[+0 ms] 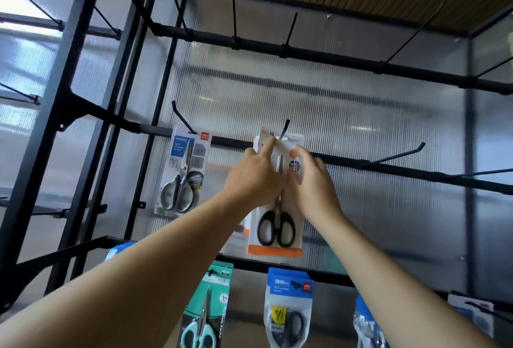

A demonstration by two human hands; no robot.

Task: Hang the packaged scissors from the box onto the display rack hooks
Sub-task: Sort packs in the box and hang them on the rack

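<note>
Two bare forearms (133, 283) reach up toward the middle hook (285, 127) of the display rack. The carded pack of black-handled scissors (274, 232) is held against it, hang slot at the hook's tip and the card trailing straight down below. I cannot tell whether the slot has slid fully on.

The left hand (254, 174) holds the card's upper left edge, forefinger straight and pressing beside the slot. The right hand (313, 181) curls its fingers over the upper right edge. Both grips are narrow and closed on the pack.

It looks light, thin card under a glossy blister, so it should flex and feel slick. The weight sits low at the handles, which would make it swing. Holding it high, on either side of the slot, seems the sound choice.

Left of the hook hangs a grey-handled scissors pack (181, 175). Below the hook are a teal-handled pack (206, 317) and a blue-topped pack (288, 308).
</note>
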